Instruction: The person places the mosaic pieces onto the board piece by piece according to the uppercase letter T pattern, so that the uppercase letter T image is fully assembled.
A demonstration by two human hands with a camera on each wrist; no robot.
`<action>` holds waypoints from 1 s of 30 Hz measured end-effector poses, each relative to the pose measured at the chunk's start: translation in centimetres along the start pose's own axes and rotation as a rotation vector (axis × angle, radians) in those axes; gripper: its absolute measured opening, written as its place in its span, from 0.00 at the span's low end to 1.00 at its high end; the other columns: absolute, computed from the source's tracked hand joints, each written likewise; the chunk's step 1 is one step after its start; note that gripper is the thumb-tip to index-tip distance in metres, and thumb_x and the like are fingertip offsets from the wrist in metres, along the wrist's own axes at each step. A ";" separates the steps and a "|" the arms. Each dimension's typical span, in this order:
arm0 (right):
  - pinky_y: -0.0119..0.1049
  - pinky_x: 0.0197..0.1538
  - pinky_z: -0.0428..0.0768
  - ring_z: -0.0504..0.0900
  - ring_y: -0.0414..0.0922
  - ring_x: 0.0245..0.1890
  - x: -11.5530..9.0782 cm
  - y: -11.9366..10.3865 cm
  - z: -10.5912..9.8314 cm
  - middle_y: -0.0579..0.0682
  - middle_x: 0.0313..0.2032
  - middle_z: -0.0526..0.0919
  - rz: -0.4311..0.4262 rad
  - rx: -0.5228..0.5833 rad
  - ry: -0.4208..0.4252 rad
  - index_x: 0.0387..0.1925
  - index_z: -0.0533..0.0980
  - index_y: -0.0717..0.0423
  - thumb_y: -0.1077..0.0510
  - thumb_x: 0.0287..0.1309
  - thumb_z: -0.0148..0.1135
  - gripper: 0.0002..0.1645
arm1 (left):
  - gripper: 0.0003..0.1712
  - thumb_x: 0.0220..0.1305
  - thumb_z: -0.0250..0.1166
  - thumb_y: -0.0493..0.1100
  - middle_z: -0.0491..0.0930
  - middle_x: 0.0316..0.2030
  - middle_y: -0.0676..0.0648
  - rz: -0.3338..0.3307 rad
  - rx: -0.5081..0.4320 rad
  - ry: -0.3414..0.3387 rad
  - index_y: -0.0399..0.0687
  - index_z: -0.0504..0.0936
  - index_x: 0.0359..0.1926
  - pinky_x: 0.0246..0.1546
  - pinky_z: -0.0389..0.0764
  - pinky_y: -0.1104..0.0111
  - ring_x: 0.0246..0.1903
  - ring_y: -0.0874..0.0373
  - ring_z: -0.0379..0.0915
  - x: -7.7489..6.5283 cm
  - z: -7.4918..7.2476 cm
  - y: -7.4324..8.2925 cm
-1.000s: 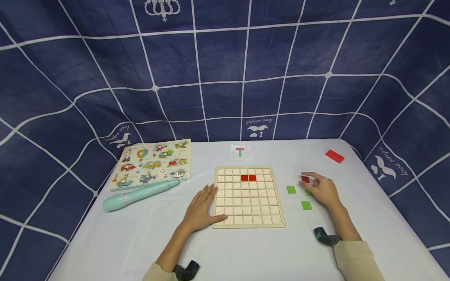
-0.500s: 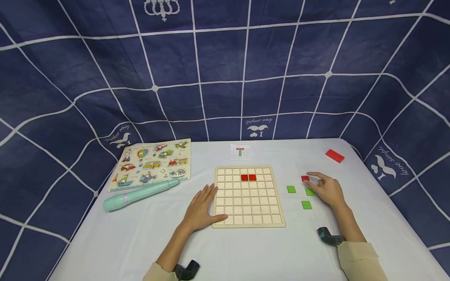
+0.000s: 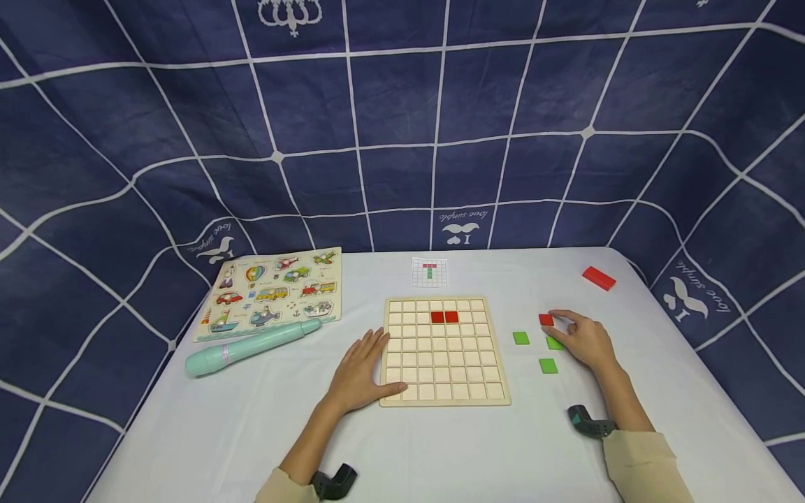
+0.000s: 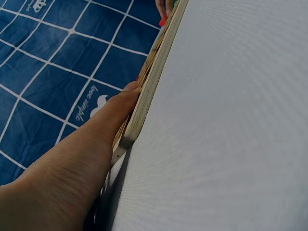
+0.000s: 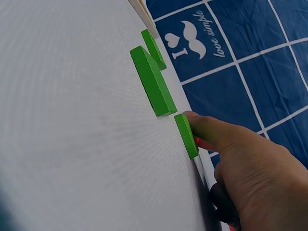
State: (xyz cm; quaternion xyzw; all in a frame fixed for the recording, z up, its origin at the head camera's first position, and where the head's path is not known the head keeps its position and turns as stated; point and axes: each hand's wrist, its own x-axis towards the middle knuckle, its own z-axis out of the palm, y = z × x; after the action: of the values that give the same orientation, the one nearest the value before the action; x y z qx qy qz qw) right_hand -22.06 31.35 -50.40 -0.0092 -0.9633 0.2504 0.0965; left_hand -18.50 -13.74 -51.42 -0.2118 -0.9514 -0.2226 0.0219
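Observation:
My left hand [image 3: 360,374] lies with its fingers extended along the left edge of the wooden grid board [image 3: 443,399]; its thumb rests over the lower left squares. In the left wrist view the thumb [image 4: 122,103] presses against the board's rim [image 4: 156,72]. Two red square tiles [image 3: 444,317] sit side by side in the board's second row. My right hand [image 3: 586,341] has thumb and index finger at opposite edges of a red tile [image 3: 546,320], pinching it. A green tile [image 3: 555,343] lies just below the thumb; the right wrist view shows the red tile [image 5: 204,143] mostly hidden.
Two more green tiles [image 3: 520,338] lie between the board and my right hand. A small pattern card [image 3: 430,272] is behind the board. A red block [image 3: 599,278] stands back right. At left are a picture puzzle board [image 3: 270,293] and a mint-green tube [image 3: 251,348].
My right hand has shifted slightly right and its thumb and index finger have closed onto the red tile, uncovering the green tile below. The left hand stays in place.

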 end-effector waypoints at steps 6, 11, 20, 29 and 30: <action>0.34 0.17 0.55 0.54 0.42 0.13 0.0 0.1 0.0 0.45 0.10 0.58 0.004 0.007 0.009 0.49 0.77 0.57 0.43 0.51 0.66 0.28 | 0.62 0.42 0.56 0.80 0.49 0.70 0.48 -0.008 -0.002 -0.005 0.48 0.53 0.71 0.67 0.43 0.59 0.69 0.53 0.38 0.0 0.0 -0.1; 0.34 0.17 0.55 0.56 0.42 0.13 0.0 0.1 0.1 0.45 0.10 0.59 0.008 0.023 0.033 0.45 0.78 0.58 0.47 0.51 0.67 0.23 | 0.62 0.43 0.56 0.79 0.50 0.70 0.47 -0.002 -0.010 0.003 0.47 0.54 0.70 0.67 0.44 0.58 0.69 0.52 0.39 0.0 0.0 0.0; 0.33 0.17 0.55 0.56 0.42 0.14 0.0 0.2 0.2 0.44 0.11 0.58 -0.011 0.029 0.039 0.44 0.78 0.59 0.49 0.52 0.66 0.22 | 0.61 0.42 0.59 0.78 0.50 0.70 0.46 -0.004 -0.025 0.009 0.46 0.55 0.70 0.67 0.44 0.58 0.69 0.53 0.39 0.0 -0.3 0.3; 0.33 0.17 0.54 0.55 0.41 0.13 -0.1 -0.8 0.5 0.44 0.10 0.58 -0.054 0.045 0.079 0.43 0.79 0.57 0.45 0.51 0.67 0.23 | 0.62 0.42 0.56 0.79 0.49 0.70 0.47 -0.011 -0.013 -0.007 0.47 0.53 0.71 0.67 0.43 0.59 0.69 0.53 0.38 0.0 -0.1 0.1; 0.33 0.17 0.54 0.54 0.40 0.13 0.0 -1.1 0.6 0.43 0.10 0.57 -0.065 0.047 0.082 0.42 0.79 0.56 0.45 0.50 0.67 0.23 | 0.62 0.42 0.56 0.80 0.49 0.70 0.47 -0.016 -0.010 -0.012 0.47 0.53 0.71 0.67 0.43 0.59 0.69 0.53 0.38 -0.1 -0.1 0.1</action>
State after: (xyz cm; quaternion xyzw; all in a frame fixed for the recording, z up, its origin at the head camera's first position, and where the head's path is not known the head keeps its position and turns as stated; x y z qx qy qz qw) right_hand -22.09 30.08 -50.35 0.0141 -0.9521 0.2692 0.1443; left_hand -18.44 -13.76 -51.31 -0.2056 -0.9520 -0.2265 0.0135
